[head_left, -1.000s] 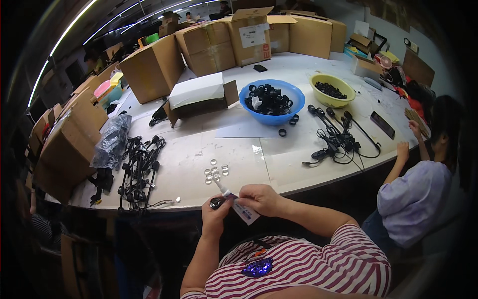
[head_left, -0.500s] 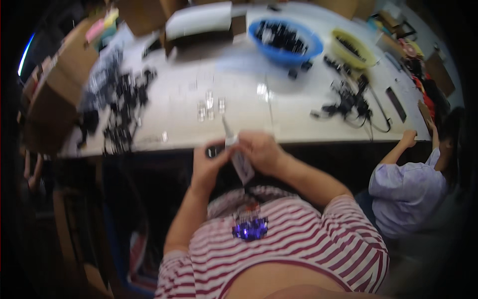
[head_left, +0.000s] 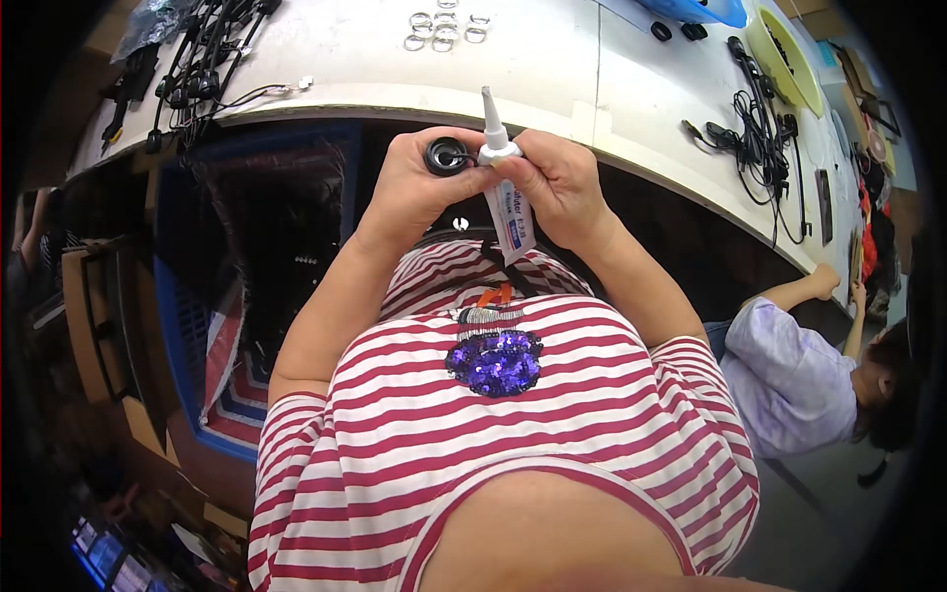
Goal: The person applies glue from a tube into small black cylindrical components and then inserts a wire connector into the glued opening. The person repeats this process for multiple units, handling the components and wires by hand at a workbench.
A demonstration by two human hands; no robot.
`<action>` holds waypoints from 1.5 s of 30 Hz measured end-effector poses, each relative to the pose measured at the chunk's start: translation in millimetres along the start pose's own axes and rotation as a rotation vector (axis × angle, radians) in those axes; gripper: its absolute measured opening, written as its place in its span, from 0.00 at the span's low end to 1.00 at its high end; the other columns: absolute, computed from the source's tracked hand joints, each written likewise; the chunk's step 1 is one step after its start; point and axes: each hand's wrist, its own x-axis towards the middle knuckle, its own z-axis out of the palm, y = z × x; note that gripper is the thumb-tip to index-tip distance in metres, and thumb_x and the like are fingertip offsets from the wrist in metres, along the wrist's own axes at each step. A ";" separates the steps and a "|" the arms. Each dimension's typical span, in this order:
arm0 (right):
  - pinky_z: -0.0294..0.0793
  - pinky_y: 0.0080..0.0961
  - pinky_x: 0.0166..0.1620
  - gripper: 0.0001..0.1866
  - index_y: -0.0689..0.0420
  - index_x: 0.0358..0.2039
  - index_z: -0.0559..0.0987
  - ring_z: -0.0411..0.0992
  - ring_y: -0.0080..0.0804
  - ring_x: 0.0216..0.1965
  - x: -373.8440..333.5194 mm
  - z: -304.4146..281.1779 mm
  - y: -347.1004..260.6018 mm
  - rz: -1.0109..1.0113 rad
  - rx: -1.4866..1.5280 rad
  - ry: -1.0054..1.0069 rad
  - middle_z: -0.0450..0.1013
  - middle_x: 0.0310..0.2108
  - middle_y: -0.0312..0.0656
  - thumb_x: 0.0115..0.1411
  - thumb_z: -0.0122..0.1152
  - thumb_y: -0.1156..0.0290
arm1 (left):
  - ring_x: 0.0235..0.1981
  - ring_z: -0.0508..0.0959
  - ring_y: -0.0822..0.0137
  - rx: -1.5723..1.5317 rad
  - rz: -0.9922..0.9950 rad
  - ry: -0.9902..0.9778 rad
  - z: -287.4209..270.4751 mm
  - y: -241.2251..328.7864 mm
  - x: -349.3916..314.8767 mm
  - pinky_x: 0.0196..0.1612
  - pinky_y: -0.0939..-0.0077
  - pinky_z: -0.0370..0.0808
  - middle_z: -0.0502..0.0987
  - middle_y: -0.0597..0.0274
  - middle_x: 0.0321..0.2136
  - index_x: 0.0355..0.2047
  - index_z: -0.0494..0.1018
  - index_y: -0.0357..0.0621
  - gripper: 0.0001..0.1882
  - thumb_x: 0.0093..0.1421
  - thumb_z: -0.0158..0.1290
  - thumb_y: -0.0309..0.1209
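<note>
While the long white bench [head_left: 552, 69] curves across the top of the view, a blue plastic crate [head_left: 182, 326] sits below its near edge at the person's left. A tangle of black cables [head_left: 760, 128] lies toward the bench's right end, and small clear rings [head_left: 444, 25] rest near its far edge. Just off the near edge, the right hand [head_left: 557, 183] grips a white glue bottle with a tapered nozzle [head_left: 503, 178], nozzle up. The left hand [head_left: 414, 183] pinches a small black round ring-shaped part [head_left: 447, 156] just beside the nozzle's base.
</note>
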 end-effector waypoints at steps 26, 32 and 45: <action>0.58 0.22 0.18 0.16 0.61 0.16 0.69 0.58 0.26 0.14 -0.8 1.0 1.5 0.054 0.140 0.002 0.60 0.12 0.39 0.56 0.56 0.65 | 0.25 0.73 0.78 -0.041 -0.007 0.025 6.7 -6.9 2.0 0.32 0.85 0.70 0.74 0.66 0.22 0.25 0.73 0.38 0.07 0.47 0.60 0.24; 0.56 0.22 0.17 0.18 0.61 0.14 0.67 0.56 0.24 0.13 0.5 3.0 2.6 0.066 0.145 0.008 0.59 0.12 0.39 0.56 0.57 0.65 | 0.25 0.72 0.78 -0.067 -0.008 0.021 4.4 -10.7 3.0 0.31 0.85 0.69 0.74 0.67 0.21 0.26 0.73 0.38 0.07 0.46 0.60 0.25; 0.57 0.21 0.18 0.17 0.61 0.15 0.68 0.58 0.25 0.14 8.3 -4.1 3.0 0.052 0.095 -0.046 0.60 0.12 0.39 0.55 0.57 0.65 | 0.27 0.73 0.78 0.039 -0.011 -0.036 -1.5 -5.5 6.9 0.34 0.84 0.71 0.74 0.67 0.25 0.30 0.73 0.38 0.10 0.47 0.60 0.26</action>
